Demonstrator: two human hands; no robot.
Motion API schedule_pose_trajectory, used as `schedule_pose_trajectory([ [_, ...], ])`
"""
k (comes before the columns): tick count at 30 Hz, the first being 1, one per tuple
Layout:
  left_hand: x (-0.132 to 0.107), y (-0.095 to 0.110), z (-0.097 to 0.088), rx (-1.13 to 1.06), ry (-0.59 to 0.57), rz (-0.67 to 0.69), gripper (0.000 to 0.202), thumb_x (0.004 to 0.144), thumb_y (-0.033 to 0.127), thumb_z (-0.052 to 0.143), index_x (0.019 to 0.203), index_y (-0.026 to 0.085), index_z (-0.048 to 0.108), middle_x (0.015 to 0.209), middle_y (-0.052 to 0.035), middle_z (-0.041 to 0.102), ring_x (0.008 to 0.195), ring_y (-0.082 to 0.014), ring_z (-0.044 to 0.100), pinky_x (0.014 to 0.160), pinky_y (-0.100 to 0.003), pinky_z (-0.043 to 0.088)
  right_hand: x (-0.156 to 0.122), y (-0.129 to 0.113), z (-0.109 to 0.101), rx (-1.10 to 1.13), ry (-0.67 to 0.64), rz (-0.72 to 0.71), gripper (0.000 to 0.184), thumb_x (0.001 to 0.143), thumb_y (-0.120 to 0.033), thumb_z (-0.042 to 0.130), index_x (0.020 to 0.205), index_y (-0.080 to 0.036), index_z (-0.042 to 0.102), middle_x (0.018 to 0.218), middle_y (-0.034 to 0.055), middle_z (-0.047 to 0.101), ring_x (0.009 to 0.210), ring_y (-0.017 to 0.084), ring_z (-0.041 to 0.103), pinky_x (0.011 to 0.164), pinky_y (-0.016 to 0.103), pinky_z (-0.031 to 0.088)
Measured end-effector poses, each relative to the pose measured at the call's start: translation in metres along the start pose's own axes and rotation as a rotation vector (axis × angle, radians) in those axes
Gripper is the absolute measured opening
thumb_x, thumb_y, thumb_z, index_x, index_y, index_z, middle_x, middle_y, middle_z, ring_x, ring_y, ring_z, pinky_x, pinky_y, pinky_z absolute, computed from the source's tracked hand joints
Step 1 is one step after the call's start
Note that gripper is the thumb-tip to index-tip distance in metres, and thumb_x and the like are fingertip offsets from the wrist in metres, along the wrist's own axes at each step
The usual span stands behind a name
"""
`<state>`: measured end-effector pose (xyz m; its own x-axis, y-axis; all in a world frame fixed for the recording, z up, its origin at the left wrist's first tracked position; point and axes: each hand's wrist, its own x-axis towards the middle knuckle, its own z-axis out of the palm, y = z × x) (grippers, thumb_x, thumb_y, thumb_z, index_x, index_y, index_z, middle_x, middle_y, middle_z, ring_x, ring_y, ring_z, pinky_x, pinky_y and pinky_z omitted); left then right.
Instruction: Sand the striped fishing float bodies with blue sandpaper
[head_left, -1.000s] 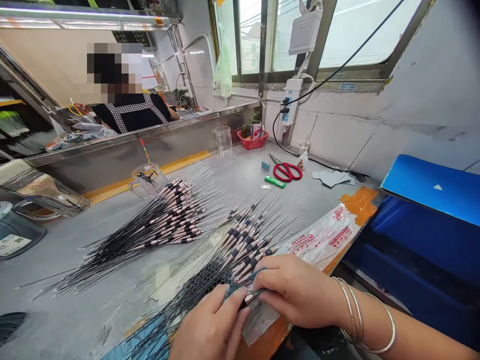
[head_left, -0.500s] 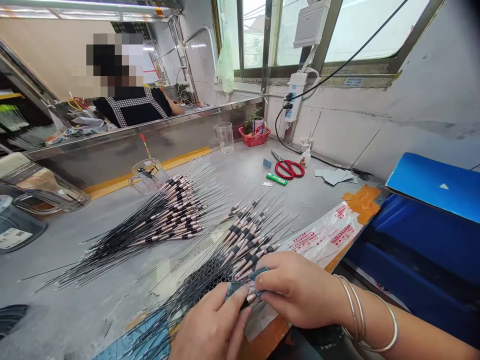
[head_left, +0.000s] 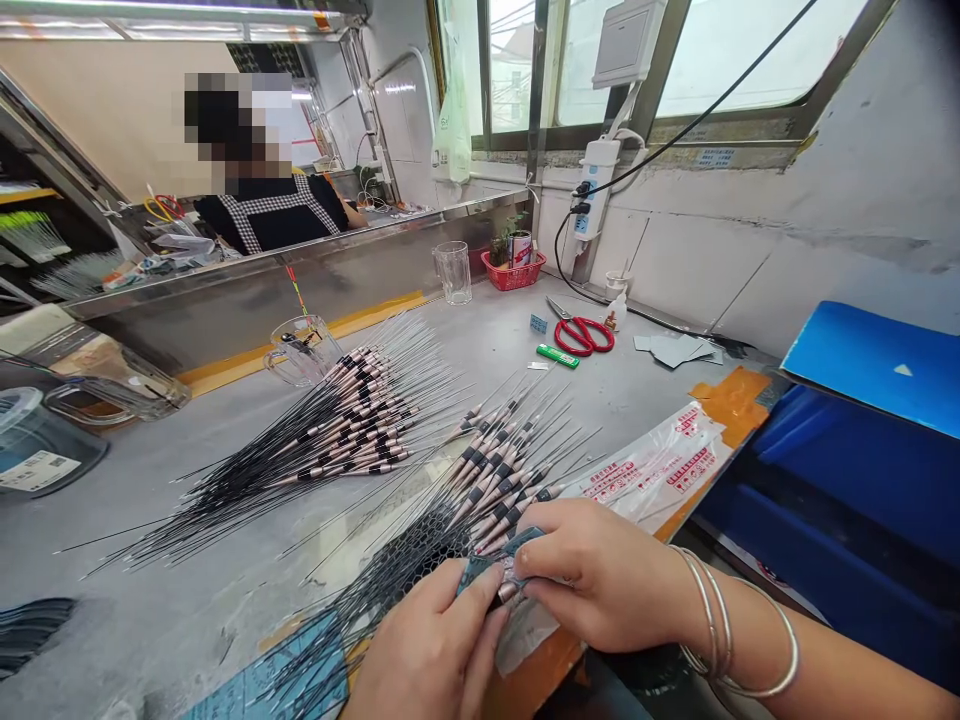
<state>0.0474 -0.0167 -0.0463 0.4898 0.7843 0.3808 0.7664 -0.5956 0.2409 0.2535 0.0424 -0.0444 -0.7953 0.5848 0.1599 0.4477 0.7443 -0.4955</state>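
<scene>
My left hand (head_left: 431, 650) and my right hand (head_left: 600, 575) meet at the table's near edge, both pinched on a small blue-grey pad (head_left: 487, 568) wrapped around the body of one fishing float (head_left: 504, 592). Just beyond my fingers lies a fanned pile of slim black-and-pink fishing floats (head_left: 487, 480) with long thin stems. A second, larger pile of floats (head_left: 330, 430) lies further left on the grey table (head_left: 187, 590). Two silver bangles (head_left: 720, 620) ring my right wrist.
Clear printed bags (head_left: 652, 465) lie right of the piles, beside a blue bin (head_left: 840, 480). Red scissors (head_left: 581, 335), a green lighter (head_left: 556, 356), a glass cup (head_left: 452, 271) and a red basket (head_left: 514, 272) stand further back. Another person (head_left: 262, 200) sits behind the steel divider.
My hands keep pinching the pad around the float with only small finger shifts. The view has drifted slightly, moving everything a little up and right.
</scene>
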Motion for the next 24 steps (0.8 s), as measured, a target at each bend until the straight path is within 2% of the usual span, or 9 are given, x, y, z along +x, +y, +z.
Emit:
schedule_pose_trajectory([
  [8, -0.0001, 0.0004, 0.0008, 0.014, -0.027, -0.014, 0.029, 0.097, 0.029, 0.038, 0.107, 0.021, 0.063, 0.071, -0.0029, 0.06, 0.06, -0.0148, 0.064, 0.051, -0.022, 0.055, -0.0011, 0.0007, -0.0005, 0.049, 0.011, 0.005, 0.015, 0.082, -0.018, 0.054, 0.067, -0.017, 0.053, 0.067, 0.0017, 0.051, 0.067, 0.014, 0.048, 0.057, 0.026, 0.03],
  [17, 0.0026, 0.0011, 0.0, -0.002, -0.024, -0.009, 0.029, 0.097, 0.028, 0.037, 0.107, 0.021, 0.063, 0.071, -0.0026, 0.059, 0.06, -0.0146, 0.064, 0.05, -0.021, 0.055, -0.0025, 0.0019, -0.0027, 0.081, 0.022, 0.019, 0.013, 0.083, -0.018, 0.052, 0.071, -0.017, 0.058, 0.068, 0.0019, 0.051, 0.068, 0.014, 0.048, 0.057, 0.026, 0.031],
  [24, -0.0007, 0.0007, 0.0, 0.011, -0.027, -0.006, 0.029, 0.098, 0.028, 0.037, 0.111, 0.021, 0.062, 0.069, -0.0026, 0.059, 0.059, -0.0154, 0.065, 0.05, -0.022, 0.054, -0.0058, 0.0031, -0.0013, 0.095, 0.035, 0.057, 0.006, 0.078, -0.013, 0.054, 0.079, -0.017, 0.059, 0.072, 0.0011, 0.052, 0.068, 0.014, 0.048, 0.057, 0.024, 0.03],
])
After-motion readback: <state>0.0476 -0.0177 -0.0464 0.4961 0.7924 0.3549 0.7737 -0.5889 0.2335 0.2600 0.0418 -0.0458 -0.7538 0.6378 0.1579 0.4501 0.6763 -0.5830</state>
